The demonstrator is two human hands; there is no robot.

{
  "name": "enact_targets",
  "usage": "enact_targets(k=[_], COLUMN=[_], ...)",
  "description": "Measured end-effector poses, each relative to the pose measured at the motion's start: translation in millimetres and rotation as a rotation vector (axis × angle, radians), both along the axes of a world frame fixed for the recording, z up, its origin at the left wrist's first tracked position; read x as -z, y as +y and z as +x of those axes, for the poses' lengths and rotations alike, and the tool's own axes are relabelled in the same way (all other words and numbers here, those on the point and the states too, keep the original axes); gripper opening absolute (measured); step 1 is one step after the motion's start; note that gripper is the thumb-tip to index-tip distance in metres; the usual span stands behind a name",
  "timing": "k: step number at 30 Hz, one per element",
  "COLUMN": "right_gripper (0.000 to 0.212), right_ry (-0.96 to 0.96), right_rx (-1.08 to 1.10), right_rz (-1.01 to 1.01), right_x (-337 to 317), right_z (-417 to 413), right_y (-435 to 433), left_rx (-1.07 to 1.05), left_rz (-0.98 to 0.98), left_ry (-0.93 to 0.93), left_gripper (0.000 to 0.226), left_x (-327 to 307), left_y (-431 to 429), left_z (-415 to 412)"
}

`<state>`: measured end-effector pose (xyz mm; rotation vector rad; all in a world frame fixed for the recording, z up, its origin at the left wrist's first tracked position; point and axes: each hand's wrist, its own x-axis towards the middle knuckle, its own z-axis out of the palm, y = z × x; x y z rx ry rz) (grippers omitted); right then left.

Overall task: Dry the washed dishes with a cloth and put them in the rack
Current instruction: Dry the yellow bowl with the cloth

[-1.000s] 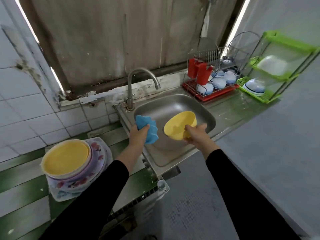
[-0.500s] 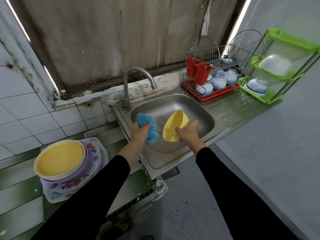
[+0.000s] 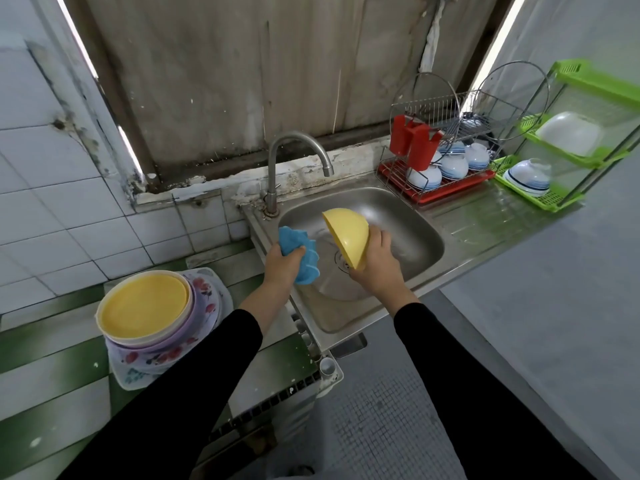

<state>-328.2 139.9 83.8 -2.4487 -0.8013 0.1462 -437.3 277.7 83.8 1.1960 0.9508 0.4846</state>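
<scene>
My right hand (image 3: 377, 265) grips a yellow bowl (image 3: 348, 235) by its rim over the steel sink (image 3: 415, 216). The bowl is tipped so its outer bottom faces up and left. My left hand (image 3: 282, 263) is closed on a bunched blue cloth (image 3: 299, 252), just left of the bowl with a small gap between them. A wire dish rack (image 3: 436, 161) with a red tray stands right of the sink, holding white and blue bowls upside down. A stack of plates with a yellow one on top (image 3: 145, 306) rests on the counter at the left.
A curved tap (image 3: 294, 150) rises behind the sink. Red cutlery holders (image 3: 414, 142) hang on the rack. A green tiered shelf (image 3: 571, 140) at the far right holds a white dish and a blue-rimmed bowl. Grey floor lies below the counter edge.
The right hand has turned the yellow bowl from open side up to tipped over, bottom now showing. The blue cloth stayed close on its left.
</scene>
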Motion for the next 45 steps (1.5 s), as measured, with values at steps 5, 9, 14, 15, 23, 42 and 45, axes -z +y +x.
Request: enact_targets(k=[5, 9, 14, 15, 23, 42, 45], right_gripper=[0.091, 0.079, 0.046, 0.042, 0.064, 0.1, 0.104], right_ry=[0.168, 0.732, 1.267, 1.304, 1.279, 1.387, 1.432], right_rx=[0.07, 0.239, 0.225, 0.226, 0.011, -0.162, -0.148], right_rz=[0.237, 0.515, 0.863, 0.89, 0.858, 0.693, 0.644], right_x=[3.5, 10.3, 17.0, 18.5, 28.3, 25.6, 28.0], right_z=[-16.0, -30.3, -64.8, -73.7, -141.7, -240.0, -237.7], right_y=[14.8, 30.7, 55.1, 61.8, 126.4, 216.8, 218.3], left_rx=[-0.036, -0.093, -0.19, -0.206, -0.392, 0.478, 0.697], left_rz=[-0.007, -0.042, -0.012, 0.005, 0.325, 0.462, 0.486], left_ry=[-0.025, -0.024, -0.017, -0.024, -0.047, 0.361, 0.638], left_gripper=[0.031, 0.034, 0.032, 0.032, 0.02, 0.03, 0.036], left_x=[-0.8, -4.4, -5.2, -5.4, -13.4, -9.4, -27.0], left_y=[12.0, 26.0, 55.1, 60.1, 83.1, 114.4, 120.8], left_z=[-19.5, -42.7, -85.3, -95.3, -168.7, -248.1, -259.2])
